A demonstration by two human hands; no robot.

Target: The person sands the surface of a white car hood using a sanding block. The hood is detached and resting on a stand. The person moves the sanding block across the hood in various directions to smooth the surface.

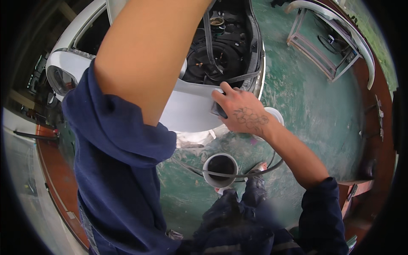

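My left forearm, its navy sleeve rolled up, reaches up through the top of the view; my left hand is out of sight. My right hand (240, 110), tattooed on its back, grips a dark block (219, 109) at the right end of a white body panel (187, 108) on the rear of a white car (61, 59). Just beyond my fingers is the open trunk with a black rubber seal (242, 78), a dark round well (212, 57) and a small can (217, 23). My left arm hides part of the car and panel.
A bucket (205, 170) of dark liquid stands by my feet, a hose (263, 171) crossing over it. Another white bucket (275, 114) is partly behind my right wrist. A metal stand (310, 53) carrying a white curved part (369, 74) stands on the green floor (323, 127) at the upper right.
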